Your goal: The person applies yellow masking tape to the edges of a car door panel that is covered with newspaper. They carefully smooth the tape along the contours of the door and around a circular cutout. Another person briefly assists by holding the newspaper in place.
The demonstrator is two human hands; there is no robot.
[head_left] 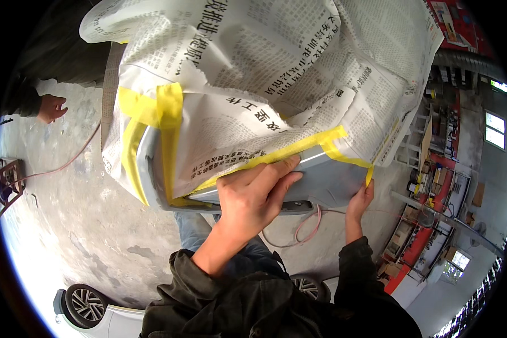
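Note:
A grey car body panel (335, 177), covered over its upper part with newspaper (253, 50), lies in front of me. Yellow masking tape (298, 143) runs along the paper's edge; more strips wrap the left corner. My left hand (250, 194) is closed over the panel's near middle, thumb and index finger pressed together beside the tape line. What these fingers hold, if anything, is hidden. At the panel's right corner, my right hand (360, 203) pinches the hanging end of the tape. A dark slot (298, 207) shows in the panel's lower edge, right of my left wrist.
Another person's hand (52, 109) hangs at the far left. Hoses (307, 239) trail over the concrete floor (118, 225). A parked car's wheel (86, 304) is at lower left. Shelves with boxes and tools (417, 225) line the right wall.

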